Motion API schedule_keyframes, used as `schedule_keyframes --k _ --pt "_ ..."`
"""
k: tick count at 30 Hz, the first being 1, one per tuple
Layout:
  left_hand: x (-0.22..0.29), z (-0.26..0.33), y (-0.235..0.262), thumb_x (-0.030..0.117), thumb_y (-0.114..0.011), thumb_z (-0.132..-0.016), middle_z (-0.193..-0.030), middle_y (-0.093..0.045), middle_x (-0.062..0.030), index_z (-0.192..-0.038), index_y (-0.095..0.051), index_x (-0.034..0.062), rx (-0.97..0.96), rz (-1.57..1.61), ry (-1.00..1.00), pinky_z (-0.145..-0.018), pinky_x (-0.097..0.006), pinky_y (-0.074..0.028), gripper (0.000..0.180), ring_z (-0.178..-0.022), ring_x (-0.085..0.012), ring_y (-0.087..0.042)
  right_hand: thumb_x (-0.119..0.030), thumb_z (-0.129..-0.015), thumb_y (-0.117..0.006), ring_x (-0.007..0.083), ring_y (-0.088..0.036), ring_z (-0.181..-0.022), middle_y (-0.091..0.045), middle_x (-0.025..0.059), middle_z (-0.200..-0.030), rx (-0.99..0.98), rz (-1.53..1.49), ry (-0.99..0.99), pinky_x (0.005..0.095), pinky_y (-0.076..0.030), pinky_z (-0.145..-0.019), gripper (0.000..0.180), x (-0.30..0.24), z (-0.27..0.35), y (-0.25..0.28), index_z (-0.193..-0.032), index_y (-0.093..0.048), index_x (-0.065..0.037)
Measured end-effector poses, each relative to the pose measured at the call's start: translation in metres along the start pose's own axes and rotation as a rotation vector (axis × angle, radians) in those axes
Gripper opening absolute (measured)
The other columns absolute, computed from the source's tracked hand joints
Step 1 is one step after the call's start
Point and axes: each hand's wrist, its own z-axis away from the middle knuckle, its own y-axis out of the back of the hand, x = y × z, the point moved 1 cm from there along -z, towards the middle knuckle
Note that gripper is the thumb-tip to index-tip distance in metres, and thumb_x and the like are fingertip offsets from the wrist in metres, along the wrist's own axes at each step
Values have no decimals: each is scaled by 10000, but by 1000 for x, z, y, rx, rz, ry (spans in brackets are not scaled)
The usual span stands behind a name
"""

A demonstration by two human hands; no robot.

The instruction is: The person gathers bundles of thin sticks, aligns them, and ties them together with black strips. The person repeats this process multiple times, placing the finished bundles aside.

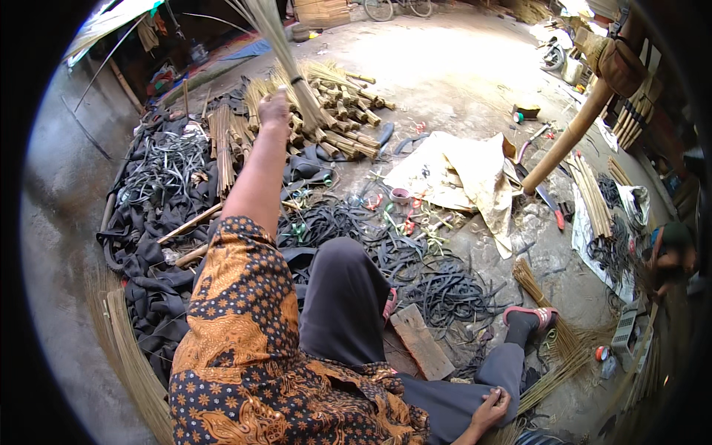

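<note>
My left arm is stretched out ahead, and my left hand [274, 110] is closed at the side of a bundle of thin sticks [308, 104]. A black band goes round this bundle, which leans upright with its long thin ends spreading past the top of the view. Just beyond and below it lies a pile of tied stick bundles [345, 104]. My right hand [491, 409] rests on my grey trouser leg at the lower right. Its fingers are curled in, and nothing shows in them.
Black rubber strips [445, 289] lie heaped around my legs, with dark rubber sheets [156, 297] to the left. A wooden board [421, 343] lies by my foot. Farther right are a pale sheet [445, 167], a knife [550, 204], a wooden post [567, 137] and loose sticks [556, 378].
</note>
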Motion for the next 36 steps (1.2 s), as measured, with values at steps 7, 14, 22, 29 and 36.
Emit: schedule_keyframes --k 7,14,22,29,36 --pt "-124 24 7 126 -532 -1042 -954 -678 -139 -1071 -641 3 -389 -84 279 -507 -249 -541 166 -725 -167 -677 -225 -982 -628 346 -704 -804 -749 164 -929 -80 519 156 456 -521 -750 211 -30 6 -15 -1040 -689 -31" --pt "-181 216 -142 290 -628 -1009 -1184 -706 -134 -1314 -629 13 -1240 -416 454 -693 -364 -590 413 -826 -213 -710 -228 -956 -649 373 -686 -850 -743 139 -892 -127 691 180 470 -474 -810 177 -47 16 -16 -1019 -702 -72" --pt "-200 338 -179 349 -630 -986 -1093 -738 -109 -1239 -667 18 -1560 -530 354 -657 -412 -602 418 -831 -238 -762 -181 -954 -636 386 -650 -955 -712 172 -981 -144 723 200 461 -461 -880 161 -40 30 -16 -1011 -680 -37" --pt "-224 366 -201 350 -616 -939 -720 -716 -137 -891 -724 -3 -1740 -812 -29 -584 -405 -550 372 -626 -241 -683 -124 -977 -603 395 -630 -1070 -668 205 -1120 44 447 192 482 -468 -988 202 -40 33 3 -1077 -676 35" --pt "-263 401 -219 350 -619 -939 -798 -725 -163 -907 -716 -42 -1938 -764 -25 -594 -442 -572 405 -668 -277 -714 -197 -1042 -577 382 -587 -1201 -574 230 -1270 404 538 39 485 -488 -1030 352 -3 54 62 -1260 -601 79"
